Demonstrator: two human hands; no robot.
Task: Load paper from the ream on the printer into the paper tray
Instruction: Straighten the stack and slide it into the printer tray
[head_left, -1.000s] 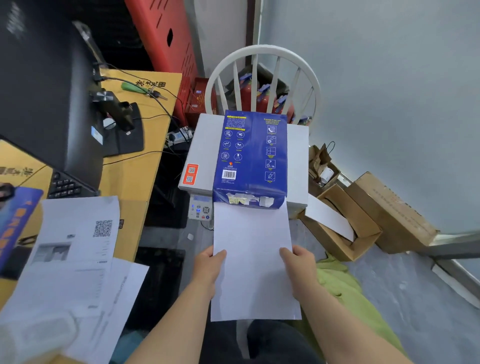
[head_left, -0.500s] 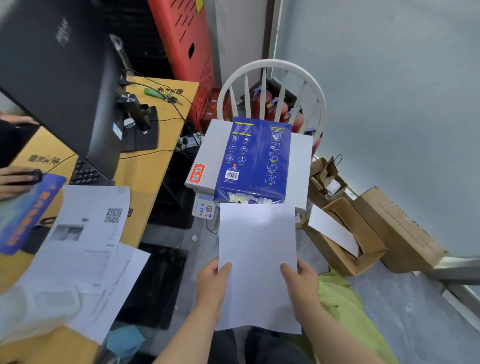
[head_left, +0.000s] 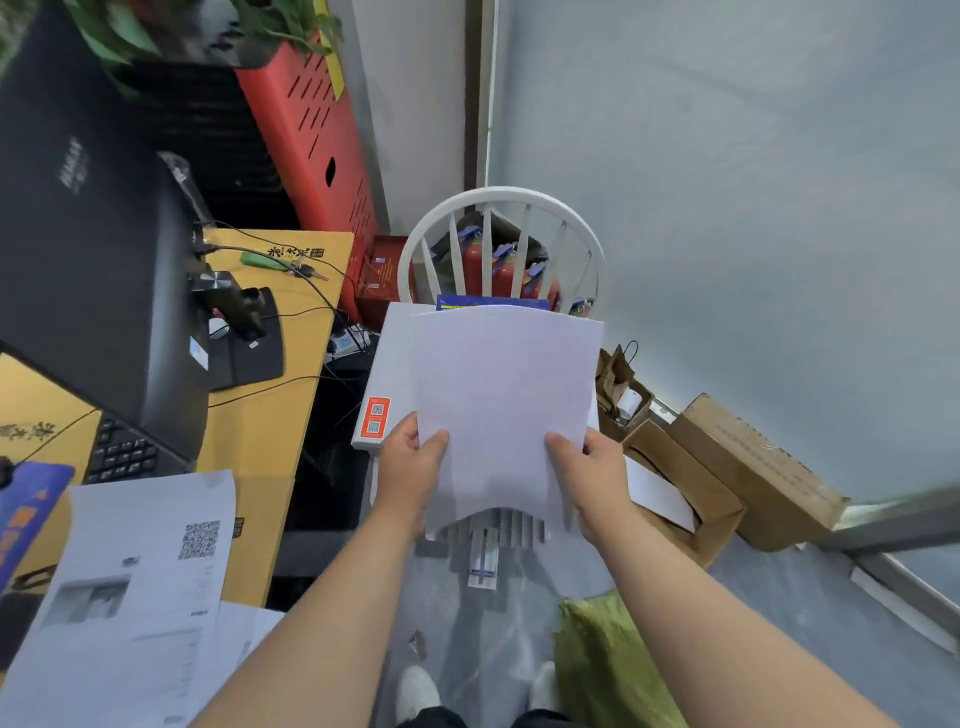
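Observation:
A stack of white paper (head_left: 498, 400) is held up in front of me, bowed upward and tilted over the white printer (head_left: 389, 358). My left hand (head_left: 410, 467) grips its lower left edge and my right hand (head_left: 587, 473) its lower right edge. The sheets hide nearly all of the blue ream (head_left: 488, 302); only its far edge shows above them. Under the paper's near edge the ribbed grey paper tray (head_left: 493, 530) sticks out from the printer's front.
A white spindle-back chair (head_left: 498, 208) stands behind the printer. The desk (head_left: 270, 415) with monitor, keyboard and printed sheets (head_left: 140, 566) is at left. Open cardboard boxes (head_left: 727, 467) sit on the floor at right, a green bag (head_left: 608, 660) by my feet.
Both hands lifted the paper clear of the ream and raised it up over the printer. My view rose higher, and the tray came into sight below.

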